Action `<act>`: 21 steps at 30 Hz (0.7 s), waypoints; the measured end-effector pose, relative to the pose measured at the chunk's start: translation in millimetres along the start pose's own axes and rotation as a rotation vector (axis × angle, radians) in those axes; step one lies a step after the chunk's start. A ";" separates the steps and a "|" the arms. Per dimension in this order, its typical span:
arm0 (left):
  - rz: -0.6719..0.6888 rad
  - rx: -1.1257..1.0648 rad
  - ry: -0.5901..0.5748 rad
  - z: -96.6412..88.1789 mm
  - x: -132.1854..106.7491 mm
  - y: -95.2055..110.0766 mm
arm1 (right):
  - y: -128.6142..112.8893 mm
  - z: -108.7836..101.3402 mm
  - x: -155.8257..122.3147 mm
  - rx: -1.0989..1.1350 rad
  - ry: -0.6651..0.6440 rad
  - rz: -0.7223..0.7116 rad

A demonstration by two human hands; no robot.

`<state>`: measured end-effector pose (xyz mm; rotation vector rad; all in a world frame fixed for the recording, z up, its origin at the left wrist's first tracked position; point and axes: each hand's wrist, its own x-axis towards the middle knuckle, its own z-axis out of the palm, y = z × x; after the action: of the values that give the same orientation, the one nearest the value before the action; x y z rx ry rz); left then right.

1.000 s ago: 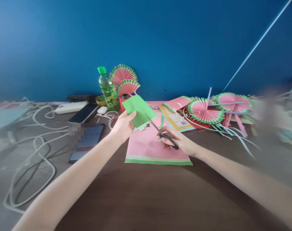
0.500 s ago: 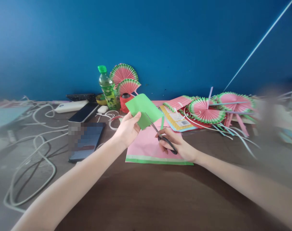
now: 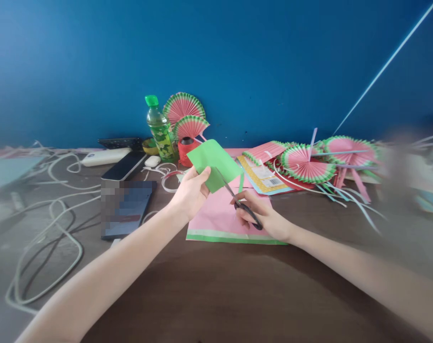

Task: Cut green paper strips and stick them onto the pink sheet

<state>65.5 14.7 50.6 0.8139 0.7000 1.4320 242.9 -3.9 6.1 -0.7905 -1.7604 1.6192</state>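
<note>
green paper (image 3: 213, 156) in left hand (image 3: 192, 191)

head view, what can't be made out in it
All in the head view:
- Left hand's fingertips behind the green paper: hidden by the paper.
- Part of the scissors' handle: hidden by the right hand.
- Part of the pink sheet: hidden by the green paper and right hand.
- Print on the yellow packet: too small.
- Items at the right edge: blurred.
</note>
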 end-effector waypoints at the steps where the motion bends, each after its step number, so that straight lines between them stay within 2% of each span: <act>1: -0.002 -0.003 -0.002 0.3 -0.3 -0.1 | -0.1 0.0 -0.1 0.000 0.001 -0.003; 21: 0.000 -0.008 0.047 -2.2 0.6 -3.4 | -0.9 1.6 0.9 -0.018 0.026 0.012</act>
<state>65.7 15.5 46.6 0.7763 0.7297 1.4571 241.1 -4.3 7.0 -0.8284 -1.7577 1.5965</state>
